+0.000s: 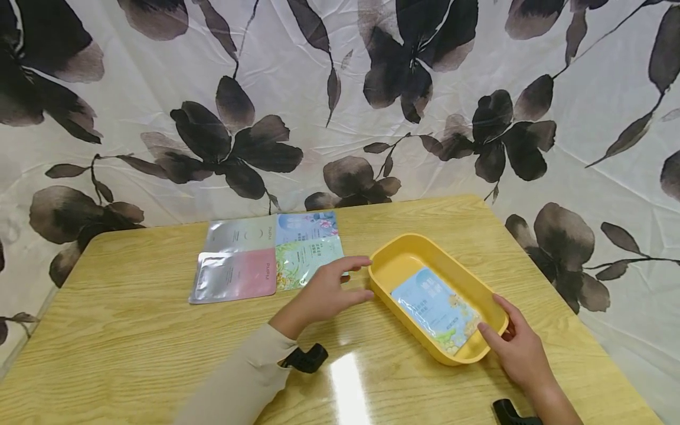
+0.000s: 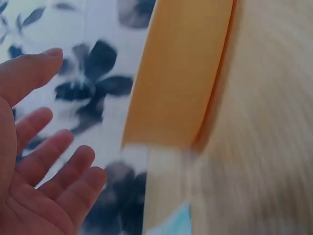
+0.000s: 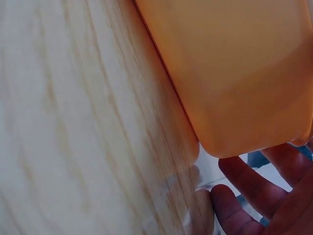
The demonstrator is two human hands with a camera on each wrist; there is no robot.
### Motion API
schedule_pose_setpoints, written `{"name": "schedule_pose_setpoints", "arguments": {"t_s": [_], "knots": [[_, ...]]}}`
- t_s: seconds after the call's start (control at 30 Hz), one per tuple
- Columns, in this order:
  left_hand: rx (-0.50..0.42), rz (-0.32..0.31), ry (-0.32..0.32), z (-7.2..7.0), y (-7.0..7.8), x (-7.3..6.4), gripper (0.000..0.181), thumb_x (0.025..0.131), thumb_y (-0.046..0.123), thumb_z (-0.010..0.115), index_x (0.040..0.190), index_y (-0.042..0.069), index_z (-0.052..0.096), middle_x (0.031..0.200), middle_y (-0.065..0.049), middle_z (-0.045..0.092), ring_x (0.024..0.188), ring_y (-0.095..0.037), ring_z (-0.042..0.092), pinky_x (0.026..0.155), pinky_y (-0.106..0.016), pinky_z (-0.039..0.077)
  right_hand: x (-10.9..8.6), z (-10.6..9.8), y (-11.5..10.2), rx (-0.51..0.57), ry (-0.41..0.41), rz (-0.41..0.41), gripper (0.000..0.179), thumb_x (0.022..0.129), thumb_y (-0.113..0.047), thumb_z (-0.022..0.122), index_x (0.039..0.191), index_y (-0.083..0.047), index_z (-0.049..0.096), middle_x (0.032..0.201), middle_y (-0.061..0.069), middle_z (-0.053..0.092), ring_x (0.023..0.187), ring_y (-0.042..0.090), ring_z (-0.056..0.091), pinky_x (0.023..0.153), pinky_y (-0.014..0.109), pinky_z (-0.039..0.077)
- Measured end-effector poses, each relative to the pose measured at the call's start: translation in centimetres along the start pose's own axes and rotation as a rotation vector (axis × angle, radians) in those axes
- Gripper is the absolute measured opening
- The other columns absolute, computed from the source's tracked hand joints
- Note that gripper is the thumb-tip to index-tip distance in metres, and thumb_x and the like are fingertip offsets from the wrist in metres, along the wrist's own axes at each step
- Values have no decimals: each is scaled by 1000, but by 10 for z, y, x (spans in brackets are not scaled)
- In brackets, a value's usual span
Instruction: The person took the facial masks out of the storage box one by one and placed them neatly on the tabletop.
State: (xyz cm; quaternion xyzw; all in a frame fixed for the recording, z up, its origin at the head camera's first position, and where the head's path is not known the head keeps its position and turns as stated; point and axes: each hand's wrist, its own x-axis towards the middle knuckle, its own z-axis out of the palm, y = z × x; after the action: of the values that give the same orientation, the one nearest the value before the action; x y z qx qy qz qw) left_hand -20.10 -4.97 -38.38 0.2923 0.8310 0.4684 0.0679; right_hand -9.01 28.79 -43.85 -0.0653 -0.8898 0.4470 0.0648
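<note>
A yellow rectangular plastic tray (image 1: 398, 258) stands slanted on the table, with a light-blue, flower-printed flat packet (image 1: 432, 307) lying inside it. My right hand (image 1: 520, 348) grips the tray's near right end, thumb over the rim and fingers against the outer wall. In the right wrist view, fingers (image 3: 252, 183) lie at the tray's rounded corner. Beside the tray's far left end is my left hand (image 1: 332, 289), thumb and fingers spread and holding nothing. The left wrist view has that hand (image 2: 44, 181) apart from the tray wall (image 2: 181, 73).
Left of the tray lie several flat packets in a block: silver-yellow (image 1: 241, 235), blue (image 1: 305, 227), pink (image 1: 239, 274) and green (image 1: 292, 265). The left forearm passes in front of them. A floral cloth (image 1: 340, 106) hangs behind the wooden table (image 1: 133, 342).
</note>
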Motion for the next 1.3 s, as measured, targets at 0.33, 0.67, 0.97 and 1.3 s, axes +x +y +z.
{"name": "schedule_pose_setpoints", "arguments": {"t_s": [0.33, 0.67, 0.97, 1.3], "knots": [[-18, 27, -126, 48, 27, 43, 61, 74, 53, 64, 128, 29, 47, 132, 16, 40, 119, -14, 41, 91, -30, 39, -1, 0, 2, -12, 10, -8, 66, 88, -30, 57, 142, -10, 23, 127, 24, 41, 105, 33, 49, 68, 10, 43], [28, 2, -177, 69, 40, 64, 57, 77, 47, 64, 129, 31, 47, 128, 16, 44, 117, -18, 44, 87, -27, 41, 0, 0, -1, -23, 13, -13, 66, 88, -29, 57, 142, -12, 23, 128, 25, 40, 105, 32, 50, 69, 9, 42], [161, -87, -233, 77, 33, 79, 61, 74, 33, 73, 129, 23, 49, 128, 11, 46, 120, -10, 38, 92, -26, 37, -2, 1, 3, -13, 11, 1, 66, 88, -30, 57, 141, -11, 24, 127, 24, 41, 105, 32, 50, 69, 10, 43], [284, -137, -286, 82, 33, 85, 61, 74, 35, 71, 130, 26, 47, 128, 11, 47, 117, -8, 40, 92, -23, 35, 0, 1, 4, 2, 10, -14, 66, 88, -30, 57, 142, -11, 23, 127, 24, 40, 106, 33, 49, 69, 10, 43]]}}
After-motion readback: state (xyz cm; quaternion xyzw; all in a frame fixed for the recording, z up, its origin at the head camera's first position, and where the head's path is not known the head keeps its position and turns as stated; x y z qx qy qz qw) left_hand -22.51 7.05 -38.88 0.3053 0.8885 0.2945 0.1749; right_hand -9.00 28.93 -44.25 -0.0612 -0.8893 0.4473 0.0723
